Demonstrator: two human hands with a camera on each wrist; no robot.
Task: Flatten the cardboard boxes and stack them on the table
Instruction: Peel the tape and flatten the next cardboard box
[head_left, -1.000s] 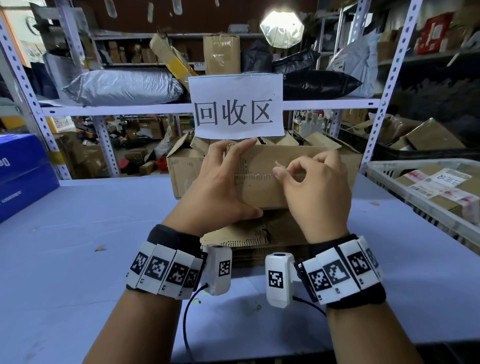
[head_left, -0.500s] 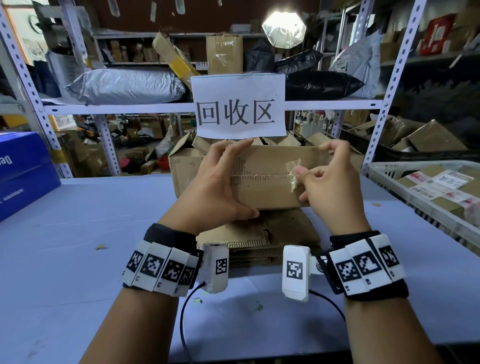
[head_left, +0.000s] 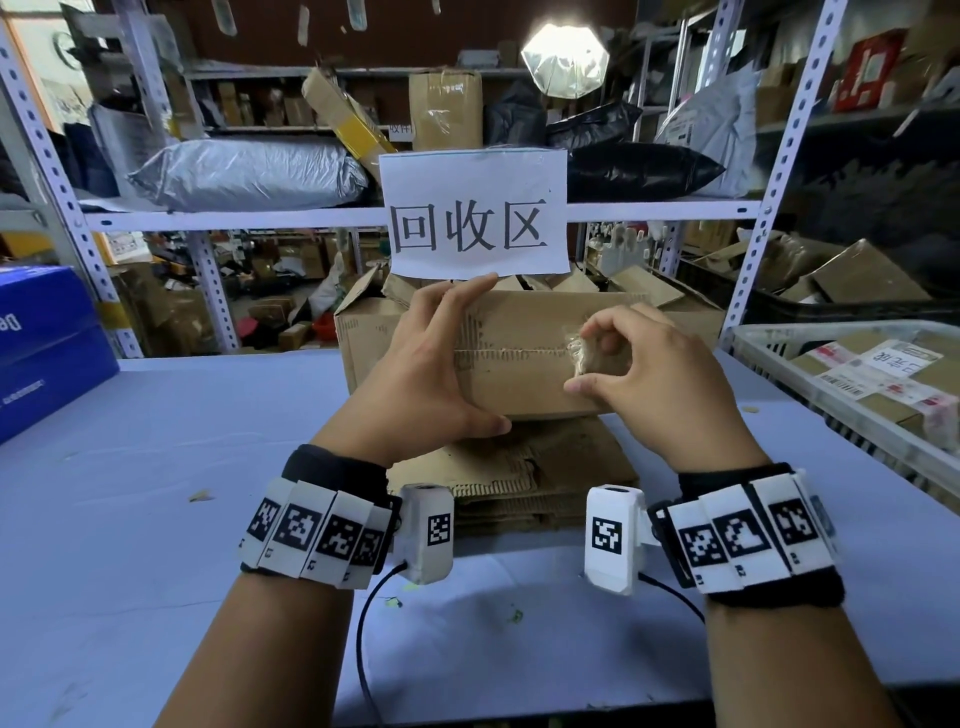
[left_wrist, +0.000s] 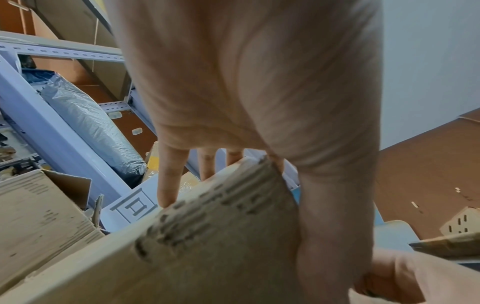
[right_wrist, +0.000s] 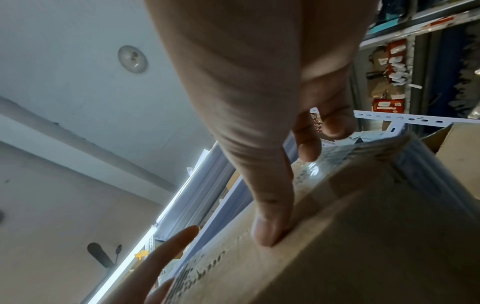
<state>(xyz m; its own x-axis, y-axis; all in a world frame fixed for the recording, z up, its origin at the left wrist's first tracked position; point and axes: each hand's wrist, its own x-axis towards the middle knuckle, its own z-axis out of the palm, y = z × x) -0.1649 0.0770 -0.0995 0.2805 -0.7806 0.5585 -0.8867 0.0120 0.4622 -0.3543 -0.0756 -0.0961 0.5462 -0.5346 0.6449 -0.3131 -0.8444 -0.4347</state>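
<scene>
I hold a brown cardboard box (head_left: 519, 374) upright above a low stack of flattened cardboard (head_left: 524, 473) on the blue table (head_left: 156, 467). My left hand (head_left: 431, 364) grips the box's left end, fingers spread over its face and thumb under the bottom edge. My right hand (head_left: 623, 364) pinches a crumpled strip of clear tape (head_left: 579, 348) lifted from the box's middle seam near the right end. In the left wrist view the left hand (left_wrist: 233, 102) clasps the box (left_wrist: 207, 246). The right wrist view shows the right hand (right_wrist: 259, 102) with its thumb on the box (right_wrist: 363, 246) and the tape (right_wrist: 337, 156) by the fingers.
An open carton (head_left: 363, 338) full of cardboard stands just behind the held box. A blue box (head_left: 41, 353) sits at the left table edge. A white crate (head_left: 810, 332) holding labelled parcels is at the right. A shelf rack with a paper sign (head_left: 478, 218) rises behind.
My right hand has pulled the tape strip rightward along the seam, from the box's middle to near its right end, where it now bunches. The left hand has kept its hold.
</scene>
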